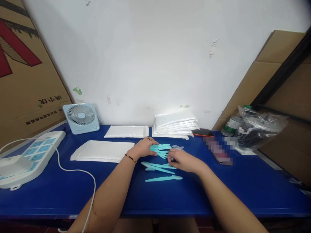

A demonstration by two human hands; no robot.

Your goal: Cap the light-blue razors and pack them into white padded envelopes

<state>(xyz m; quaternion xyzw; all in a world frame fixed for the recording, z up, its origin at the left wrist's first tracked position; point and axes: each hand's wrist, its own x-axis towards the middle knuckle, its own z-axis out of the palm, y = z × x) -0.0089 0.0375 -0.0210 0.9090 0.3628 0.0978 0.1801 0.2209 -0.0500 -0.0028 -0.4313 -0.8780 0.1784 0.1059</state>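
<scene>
Our bare forearms [109,194] cross the flat blue worktop [189,197]: our left hand [143,148], fingers apart, seemingly steadies piled slim turquoise plastic sticks [161,151] between our hands, while our right hand [186,160] curls its fingers, whether clamped on one we cannot tell.

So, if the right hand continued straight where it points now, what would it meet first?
The right hand would likely meet the teal sticks first; whether it touches them now is unclear.
</scene>
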